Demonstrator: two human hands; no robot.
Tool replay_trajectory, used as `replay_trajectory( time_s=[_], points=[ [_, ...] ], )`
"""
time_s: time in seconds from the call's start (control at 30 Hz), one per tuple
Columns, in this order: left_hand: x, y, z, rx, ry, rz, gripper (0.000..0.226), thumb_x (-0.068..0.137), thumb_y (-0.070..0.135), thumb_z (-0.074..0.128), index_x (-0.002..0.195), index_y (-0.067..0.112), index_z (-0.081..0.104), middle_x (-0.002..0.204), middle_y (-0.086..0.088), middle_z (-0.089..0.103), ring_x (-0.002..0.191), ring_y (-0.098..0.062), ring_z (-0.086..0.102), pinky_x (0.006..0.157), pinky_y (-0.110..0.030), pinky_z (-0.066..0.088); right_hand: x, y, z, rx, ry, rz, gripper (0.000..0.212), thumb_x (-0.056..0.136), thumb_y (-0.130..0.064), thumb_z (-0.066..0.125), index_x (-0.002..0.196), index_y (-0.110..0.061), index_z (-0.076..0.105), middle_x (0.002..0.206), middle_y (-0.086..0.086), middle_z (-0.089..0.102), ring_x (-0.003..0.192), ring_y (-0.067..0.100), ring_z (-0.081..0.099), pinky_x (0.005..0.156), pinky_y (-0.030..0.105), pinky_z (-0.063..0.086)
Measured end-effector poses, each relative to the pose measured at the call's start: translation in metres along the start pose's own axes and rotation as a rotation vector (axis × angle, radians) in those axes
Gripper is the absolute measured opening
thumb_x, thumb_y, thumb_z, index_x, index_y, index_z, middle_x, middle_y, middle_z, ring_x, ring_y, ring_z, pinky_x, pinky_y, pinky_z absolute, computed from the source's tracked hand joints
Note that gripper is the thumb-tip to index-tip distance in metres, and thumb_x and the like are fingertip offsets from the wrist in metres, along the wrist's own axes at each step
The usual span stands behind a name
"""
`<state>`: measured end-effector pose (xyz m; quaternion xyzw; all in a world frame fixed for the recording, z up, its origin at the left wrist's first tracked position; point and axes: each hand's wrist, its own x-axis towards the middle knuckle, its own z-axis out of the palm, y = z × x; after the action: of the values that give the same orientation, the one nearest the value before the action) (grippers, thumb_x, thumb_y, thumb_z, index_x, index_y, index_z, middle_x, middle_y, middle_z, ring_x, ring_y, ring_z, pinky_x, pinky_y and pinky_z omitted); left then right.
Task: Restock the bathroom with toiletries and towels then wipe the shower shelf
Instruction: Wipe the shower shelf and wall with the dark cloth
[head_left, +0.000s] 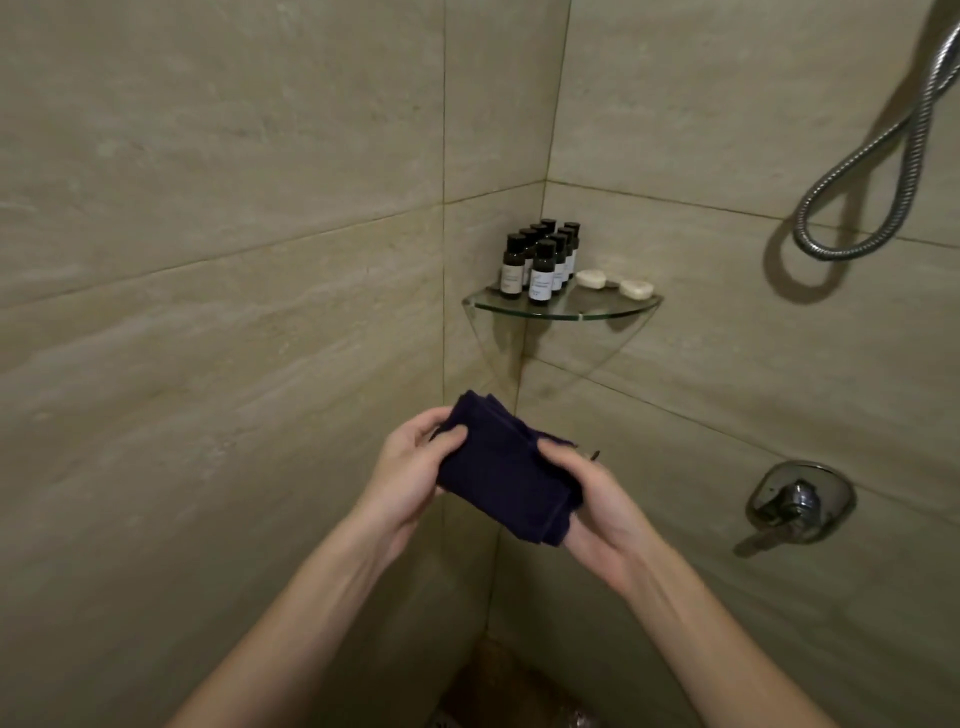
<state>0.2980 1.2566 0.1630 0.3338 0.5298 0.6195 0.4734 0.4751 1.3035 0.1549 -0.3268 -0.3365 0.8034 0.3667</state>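
Dark navy cloth (506, 475), black-capped dark bottles (540, 260), beige streaked tiles (218, 208)

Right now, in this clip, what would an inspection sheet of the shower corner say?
Surface: glass corner shelf, fixed where two tiled walls meet.
Job's things: small dark bottles clustered at its left; pale soaps at its right; folded dark cloth below the shelf, clear of it.
Clutter: nothing seen.
Hands: left hand and right hand both grip the cloth.
Cables: nothing seen.
Surroundings: metal shower hose looping on the right wall; mixer tap lower down.
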Motion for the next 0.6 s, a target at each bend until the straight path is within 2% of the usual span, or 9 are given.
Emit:
replay_trajectory(
  time_s=[0.1, 0.17, 0.27, 0.4, 0.5, 0.6],
  points=[
    [-0.011, -0.019, 0.000, 0.120, 0.048, 0.039, 0.020, 0.099, 0.014, 0.059, 0.114, 0.021, 0.071, 0.108, -0.001, 0.076, 0.102, -0.020, 0.072, 0.078, -0.030, 0.057, 0.002, 0.014, -0.020, -0.277, 0.022, 0.039, 0.039, 0.087, -0.006, 0.073, 0.124, -0.013, 0.067, 0.113, 0.010, 0.075, 0.105, 0.027, 0.073, 0.081, 0.039, 0.061],
    [-0.017, -0.030, -0.001, 0.163, 0.070, 0.067, 0.021, 0.100, 0.012, 0.059, 0.113, 0.022, 0.072, 0.106, -0.001, 0.077, 0.099, -0.021, 0.073, 0.077, -0.030, 0.057, 0.007, 0.020, -0.029, -0.372, 0.016, 0.081, 0.037, 0.087, -0.003, 0.072, 0.122, -0.014, 0.068, 0.110, 0.008, 0.076, 0.101, 0.026, 0.073, 0.077, 0.036, 0.061],
    [-0.030, -0.048, -0.008, 0.153, 0.142, 0.070, 0.024, 0.100, 0.010, 0.058, 0.117, 0.022, 0.069, 0.106, -0.003, 0.077, 0.095, -0.020, 0.074, 0.072, -0.028, 0.058, 0.018, 0.025, -0.040, -0.479, -0.066, 0.125, 0.037, 0.088, -0.002, 0.071, 0.121, -0.017, 0.068, 0.110, 0.006, 0.077, 0.101, 0.025, 0.074, 0.078, 0.037, 0.061],
    [-0.053, -0.082, -0.011, 0.121, 0.367, 0.037, 0.025, 0.098, 0.002, 0.059, 0.116, 0.016, 0.068, 0.103, -0.009, 0.077, 0.091, -0.023, 0.073, 0.068, -0.026, 0.057, 0.035, 0.024, -0.048, -0.686, -0.256, 0.185, 0.034, 0.089, -0.004, 0.071, 0.120, -0.018, 0.070, 0.108, 0.004, 0.077, 0.099, 0.025, 0.075, 0.087, 0.046, 0.060],
    [-0.082, -0.107, -0.008, 0.137, 0.541, 0.054, 0.025, 0.098, 0.002, 0.059, 0.115, 0.015, 0.069, 0.105, -0.008, 0.077, 0.093, -0.021, 0.072, 0.070, -0.026, 0.057, 0.042, 0.035, -0.046, -0.770, -0.365, 0.241, 0.030, 0.090, -0.005, 0.069, 0.115, -0.021, 0.072, 0.104, 0.000, 0.078, 0.094, 0.020, 0.075, 0.074, 0.038, 0.061],
    [-0.124, -0.121, -0.007, 0.184, 0.738, 0.087, 0.025, 0.097, 0.002, 0.060, 0.115, 0.015, 0.070, 0.106, -0.004, 0.076, 0.098, -0.017, 0.072, 0.075, -0.025, 0.057, 0.039, 0.059, -0.035, -0.822, -0.466, 0.328, 0.027, 0.091, -0.005, 0.068, 0.112, -0.022, 0.072, 0.102, -0.001, 0.078, 0.093, 0.019, 0.075, 0.075, 0.039, 0.063]
  ],
)
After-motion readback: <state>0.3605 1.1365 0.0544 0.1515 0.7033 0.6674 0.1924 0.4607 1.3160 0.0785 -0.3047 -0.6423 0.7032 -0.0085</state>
